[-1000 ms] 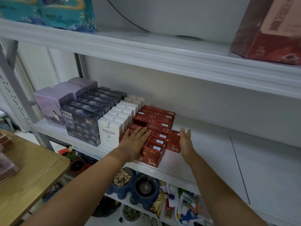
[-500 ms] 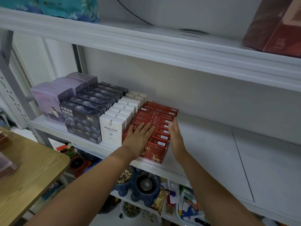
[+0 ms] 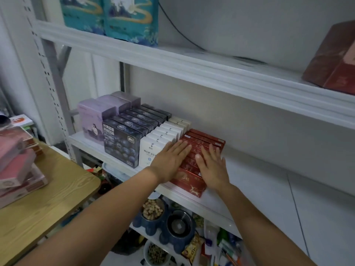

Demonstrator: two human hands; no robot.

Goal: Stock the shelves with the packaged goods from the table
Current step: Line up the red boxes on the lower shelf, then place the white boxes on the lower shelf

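Hands flat, fingers straight: left hand (image 3: 171,162) and right hand (image 3: 211,169) press red boxes (image 3: 194,184), frame centre, middle shelf (image 3: 249,181). Right hand has moved from row's side onto top. Row looks squared; pink boxes (image 3: 17,166) wait on table (image 3: 48,204).

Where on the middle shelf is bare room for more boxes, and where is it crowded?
Free: the shelf right of the red boxes, back to the wall. Crowded: left of them, white boxes, dark boxes and purple boxes stand packed side by side.

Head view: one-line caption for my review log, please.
Left hand and right hand lie flat on the row of red boxes on the white shelf, beside white boxes and dark blue boxes.
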